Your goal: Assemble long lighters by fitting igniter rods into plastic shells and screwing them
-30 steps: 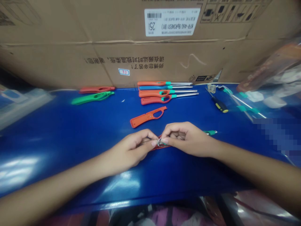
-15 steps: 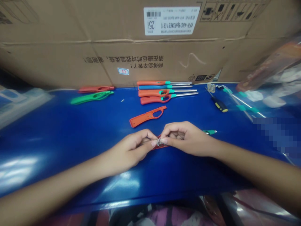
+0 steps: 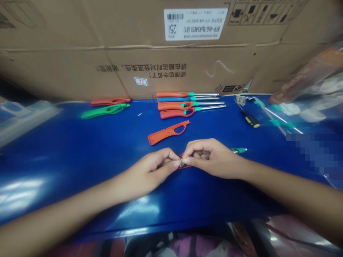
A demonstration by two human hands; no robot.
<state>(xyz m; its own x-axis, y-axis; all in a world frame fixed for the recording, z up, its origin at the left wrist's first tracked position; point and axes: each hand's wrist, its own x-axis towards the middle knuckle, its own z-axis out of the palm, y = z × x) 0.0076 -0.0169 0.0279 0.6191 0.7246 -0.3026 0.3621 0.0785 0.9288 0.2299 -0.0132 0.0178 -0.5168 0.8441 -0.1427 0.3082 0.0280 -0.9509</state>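
Note:
My left hand point(image 3: 157, 167) and my right hand point(image 3: 211, 157) meet fingertip to fingertip at the middle of the table. Between their pinched thumbs and forefingers is a small greyish part point(image 3: 181, 163), too small to name. Beneath the fingers lies a red lighter shell point(image 3: 184, 166), mostly covered by both hands. A green-collared metal lighter tube point(image 3: 239, 150) pokes out beyond my right wrist. Just behind the hands, an orange lighter half-shell point(image 3: 167, 133) rests with its hollow side up.
Several assembled stick lighters point(image 3: 177, 113) lie in a row by the cardboard box point(image 3: 112, 71). Green point(image 3: 104, 111) and red point(image 3: 109, 101) lighter handles sit left of them. At right are a screwdriver point(image 3: 250, 118) and a clear plastic bag point(image 3: 311, 103). A transparent bin point(image 3: 24, 117) stands at left.
The fingertips have shifted very slightly around the small part, and less of the red shell shows at the left. Everything else stays in place.

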